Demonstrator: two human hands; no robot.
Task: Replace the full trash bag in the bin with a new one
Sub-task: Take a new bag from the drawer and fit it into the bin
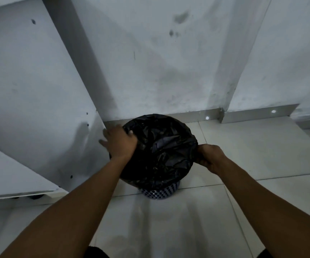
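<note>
No writing or brand readable anywhere. Biggest thing: white wall (159, 62), matte, smudged w/ grey stains, metal skirting strip along its foot. Left of me a white cabinet panel (25, 101), flat & smooth, few small dark screw holes. Floor (262, 155) = big glossy pale tiles, thin grout lines. On the floor, right by the wall & cabinet corner, sits the bin (158, 192): round, blue, perforated w/ rows of small holes, only its lower band showing. Black trash bag (161, 146) covers the rest, thin crinkly plastic, shiny creases, stretched over the rim & draped down the outside. My left hand (119, 141) lies on the bag's left edge, thumb hooked into the plastic, fingers spread down the far side. My right hand (211, 158) is curled tight, pinching the bag's right edge btw fingers & thumb
</note>
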